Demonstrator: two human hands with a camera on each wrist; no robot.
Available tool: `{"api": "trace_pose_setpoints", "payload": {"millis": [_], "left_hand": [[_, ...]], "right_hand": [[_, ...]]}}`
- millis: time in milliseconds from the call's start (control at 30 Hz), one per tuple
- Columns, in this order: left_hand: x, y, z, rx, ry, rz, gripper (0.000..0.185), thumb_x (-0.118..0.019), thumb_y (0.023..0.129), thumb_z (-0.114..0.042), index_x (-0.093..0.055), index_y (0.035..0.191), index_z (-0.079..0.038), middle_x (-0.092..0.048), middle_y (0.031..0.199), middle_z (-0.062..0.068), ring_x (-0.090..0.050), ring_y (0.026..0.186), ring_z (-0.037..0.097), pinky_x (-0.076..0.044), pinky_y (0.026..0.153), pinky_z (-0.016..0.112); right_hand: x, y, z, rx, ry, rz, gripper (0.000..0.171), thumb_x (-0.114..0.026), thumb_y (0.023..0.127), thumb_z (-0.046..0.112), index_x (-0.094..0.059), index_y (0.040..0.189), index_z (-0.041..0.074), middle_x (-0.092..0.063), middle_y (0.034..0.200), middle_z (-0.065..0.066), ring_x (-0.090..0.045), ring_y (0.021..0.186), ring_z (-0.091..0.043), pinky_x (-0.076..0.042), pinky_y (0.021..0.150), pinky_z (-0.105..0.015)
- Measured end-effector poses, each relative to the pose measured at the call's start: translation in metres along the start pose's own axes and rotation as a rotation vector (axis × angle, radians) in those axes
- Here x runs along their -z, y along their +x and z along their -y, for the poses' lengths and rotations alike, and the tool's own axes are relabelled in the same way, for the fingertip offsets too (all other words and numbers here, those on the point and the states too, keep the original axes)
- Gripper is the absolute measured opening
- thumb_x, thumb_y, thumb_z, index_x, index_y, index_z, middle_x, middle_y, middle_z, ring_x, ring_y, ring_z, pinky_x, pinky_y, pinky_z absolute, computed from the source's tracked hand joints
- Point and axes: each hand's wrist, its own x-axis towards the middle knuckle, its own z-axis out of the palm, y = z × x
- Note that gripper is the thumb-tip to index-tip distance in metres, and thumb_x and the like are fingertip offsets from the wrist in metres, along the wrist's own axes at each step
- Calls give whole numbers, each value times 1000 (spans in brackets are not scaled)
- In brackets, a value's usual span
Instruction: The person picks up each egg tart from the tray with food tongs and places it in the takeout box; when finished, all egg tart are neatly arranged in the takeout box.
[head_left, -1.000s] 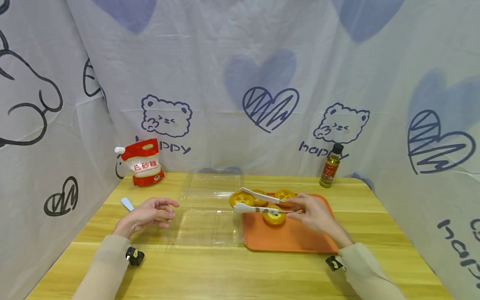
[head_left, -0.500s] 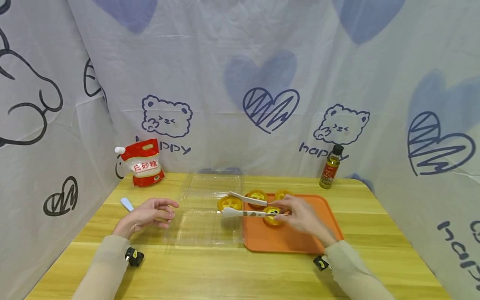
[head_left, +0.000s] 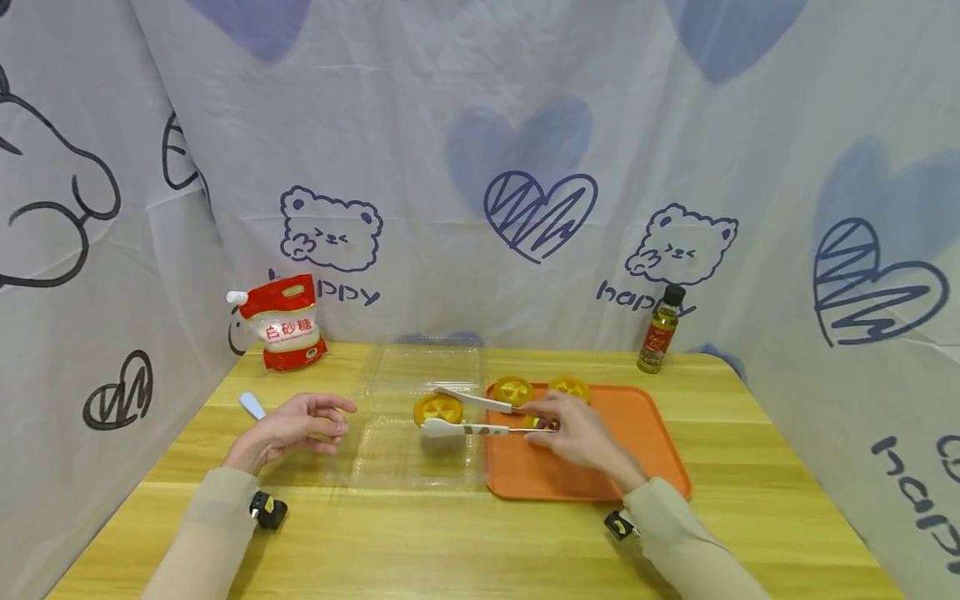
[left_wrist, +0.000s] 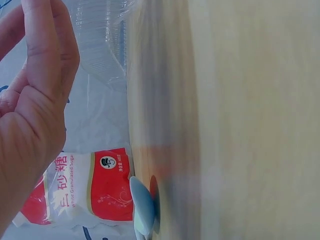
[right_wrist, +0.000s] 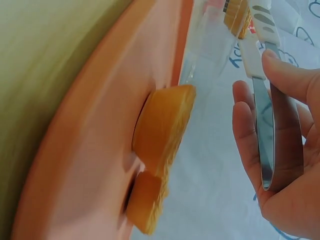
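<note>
Right hand: your right hand (head_left: 572, 432) has its grip closed round the white tongs (head_left: 468, 414), whose tips pinch one egg tart (head_left: 438, 408).
Tart position: a second ago it hung over the edge of the orange tray (head_left: 645, 433); now it is above the clear plastic box (head_left: 420, 417), so the carry is nearly over.
Still on tray: two tarts (head_left: 513, 389) at the far side.
Left hand: your left hand (head_left: 294, 425) rests relaxed and empty on the table (head_left: 450, 542), just beside the box, unmoved.
</note>
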Motion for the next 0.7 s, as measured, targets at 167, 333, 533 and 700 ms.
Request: {"api": "trace_pose_setpoints", "payload": {"millis": [167,333,533,700], "left_hand": [[1,2,0,0,3,7,56,-64,82,-3,-35,128,11,-56,100,21,-61,78,25,-53,75,46],[1,2,3,12,11,-6,58,-65,81,-2,-34,129,10,-54,102,25,-61,78,26,-52,76,47],[0,1,3,24,6,-14,58,-65,81,-2,-35,129,10,-51,107,32,-61,77,27,-53,74,45],[-1,1,1,23,2,-19,58,-65,81,-2,-35,129,9,-52,106,30,-61,79,28,-54,74,43]], "right_hand": [[-5,4,6,15,-14,4,38,-74,75,27,-65,112,24,-54,87,11,-50,72,-11,-41,57,-26],[-10,8,12,33,-3,20,39,-74,75,27,-65,113,21,-55,87,9,-51,72,-12,-42,58,-25],[-16,12,17,48,-9,48,39,-73,77,27,-64,114,21,-57,88,6,-49,71,-7,-42,60,-25],[-17,17,22,52,-15,49,38,-71,79,29,-63,115,23,-58,87,4,-48,70,-5,-41,57,-24]]}}
